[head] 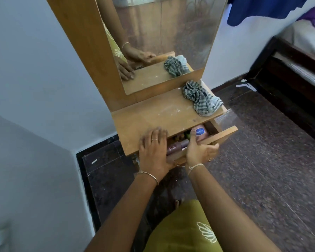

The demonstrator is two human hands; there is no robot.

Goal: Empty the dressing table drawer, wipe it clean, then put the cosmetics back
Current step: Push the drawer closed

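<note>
The wooden dressing table (pixel 153 115) has its drawer (pixel 224 134) pulled partly out. Inside the drawer lie cosmetics: a pink container with a blue label (pixel 201 133) and a mauve tube (pixel 176 146), plus smaller items deeper in. My left hand (pixel 154 150) rests flat on the tabletop's front edge, fingers spread, holding nothing. My right hand (pixel 198 151) grips the drawer's front panel, thumb inside the drawer. A striped grey-green cloth (pixel 201 99) lies crumpled on the tabletop's right end.
A tall mirror (pixel 162 42) rises behind the tabletop. White walls stand to the left. A dark speckled floor (pixel 262 160) spreads to the right, with a dark wooden bed frame (pixel 289 79) at the far right.
</note>
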